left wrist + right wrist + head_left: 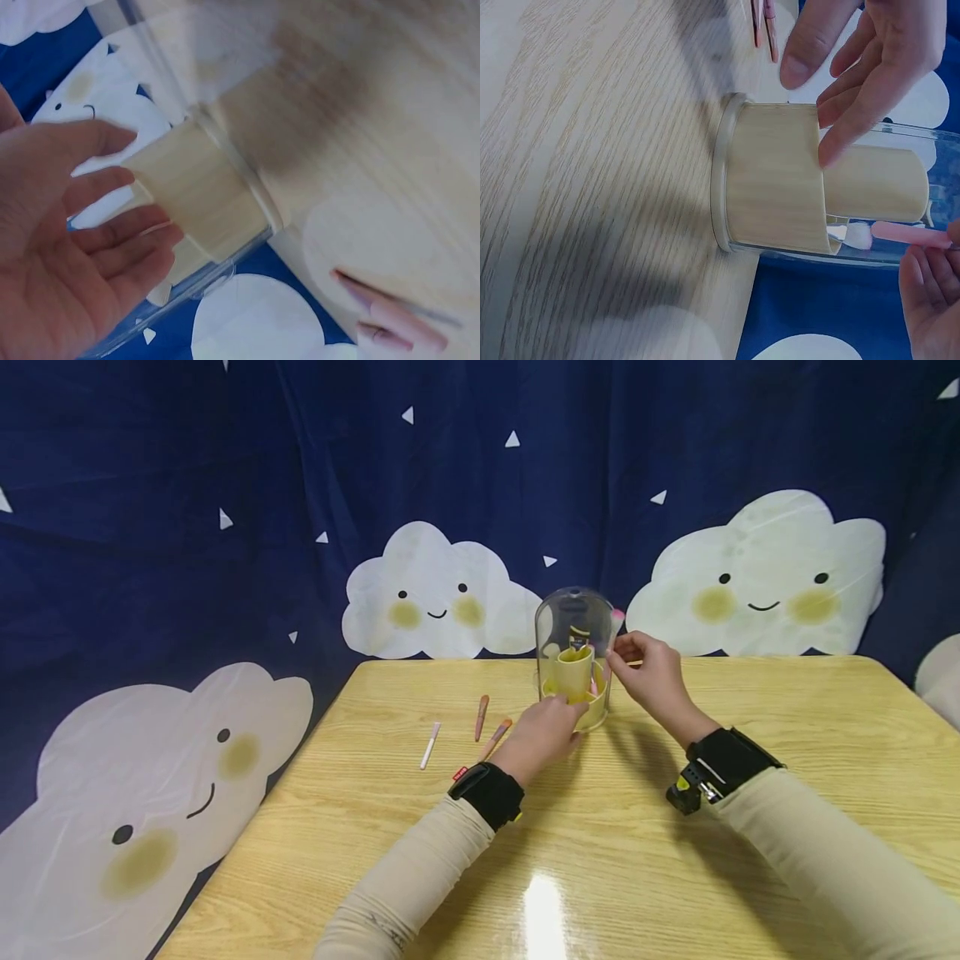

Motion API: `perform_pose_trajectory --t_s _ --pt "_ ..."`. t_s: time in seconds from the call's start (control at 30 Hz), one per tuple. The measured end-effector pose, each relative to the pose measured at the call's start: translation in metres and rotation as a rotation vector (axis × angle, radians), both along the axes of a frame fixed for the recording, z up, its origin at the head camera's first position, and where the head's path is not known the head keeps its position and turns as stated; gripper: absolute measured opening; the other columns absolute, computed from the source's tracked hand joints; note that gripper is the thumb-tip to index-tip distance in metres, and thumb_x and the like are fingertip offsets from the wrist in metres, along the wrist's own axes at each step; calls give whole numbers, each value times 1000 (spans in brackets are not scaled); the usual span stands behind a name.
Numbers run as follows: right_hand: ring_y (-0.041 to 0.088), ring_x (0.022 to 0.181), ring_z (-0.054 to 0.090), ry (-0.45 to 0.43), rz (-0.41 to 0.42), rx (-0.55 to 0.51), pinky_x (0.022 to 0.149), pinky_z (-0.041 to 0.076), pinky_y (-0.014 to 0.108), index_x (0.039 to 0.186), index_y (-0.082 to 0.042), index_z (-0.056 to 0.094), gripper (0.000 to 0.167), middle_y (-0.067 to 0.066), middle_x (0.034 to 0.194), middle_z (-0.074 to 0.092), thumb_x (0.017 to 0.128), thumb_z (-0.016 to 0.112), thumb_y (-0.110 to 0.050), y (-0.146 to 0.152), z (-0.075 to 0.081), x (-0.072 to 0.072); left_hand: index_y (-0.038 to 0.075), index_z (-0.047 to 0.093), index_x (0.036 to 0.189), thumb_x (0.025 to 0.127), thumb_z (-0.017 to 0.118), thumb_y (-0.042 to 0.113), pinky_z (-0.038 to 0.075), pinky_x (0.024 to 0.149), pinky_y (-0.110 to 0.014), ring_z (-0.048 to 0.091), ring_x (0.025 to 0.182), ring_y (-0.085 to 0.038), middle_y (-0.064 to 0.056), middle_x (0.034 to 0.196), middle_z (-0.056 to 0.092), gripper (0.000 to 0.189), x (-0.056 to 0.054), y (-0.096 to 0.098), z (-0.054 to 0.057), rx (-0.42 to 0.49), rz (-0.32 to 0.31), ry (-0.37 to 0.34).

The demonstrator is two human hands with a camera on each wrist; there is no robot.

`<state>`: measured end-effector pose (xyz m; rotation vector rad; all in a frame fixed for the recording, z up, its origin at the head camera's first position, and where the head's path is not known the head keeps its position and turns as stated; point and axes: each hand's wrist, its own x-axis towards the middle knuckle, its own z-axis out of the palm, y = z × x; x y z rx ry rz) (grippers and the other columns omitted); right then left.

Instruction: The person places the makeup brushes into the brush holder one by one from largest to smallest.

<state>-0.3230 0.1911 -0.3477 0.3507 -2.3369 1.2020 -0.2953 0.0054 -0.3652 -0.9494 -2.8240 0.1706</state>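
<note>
The table point(615, 843) carries a domed holder point(573, 681), two brushes point(482, 718) and a white stick point(430, 747).

Both arms out front, converging: left arm point(420, 864) angles up and rightward, right arm point(832, 860) up and leftward from the lower right. Left hand point(542, 735) sits lower in the head view, fingers loosely bent, thumb apart. Right hand point(654, 681) is higher, just to its right, fingers curled, thumb and fingertips pinching.

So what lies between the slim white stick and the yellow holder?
In the head view, one orange-tipped brush and a second brush lie on the table there; the left hand is next, nearest the yellow holder.
</note>
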Motion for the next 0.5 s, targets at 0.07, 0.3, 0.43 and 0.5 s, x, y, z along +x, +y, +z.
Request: perform_pose_trajectory --t_s 0.07,0.3,0.43,0.5 --pt "34 92 68 -7 2 0 69 41 2 107 8 67 22 23 100 70 98 64 -12 -1 -2 -1 18 64 132 96 71 30 58 77 -30 68 98 -18 -5 110 68 39 -1 -1 1 -4 -9 -10" --pt "33 90 68 -18 -11 12 72 48 11 107 7 68 22 23 99 71 97 64 -12 -4 -10 -4 17 59 136 92 76 33 58 78 -28 68 100 -17 -6 117 65 50 -1 4 2 -98 -2 -41" --pt "34 91 69 -24 -6 22 80 58 34 107 8 68 21 23 99 71 96 66 -9 -7 -16 -6 15 58 137 89 78 33 58 77 -27 67 98 -16 -6 118 64 56 1 7 2 -126 10 -55" --pt "35 91 69 -24 -8 23 82 59 43 107 8 68 20 24 99 71 96 66 -9 -7 -18 -6 16 57 138 88 78 35 58 77 -27 67 97 -15 -6 118 64 57 1 8 3 -139 13 -48"
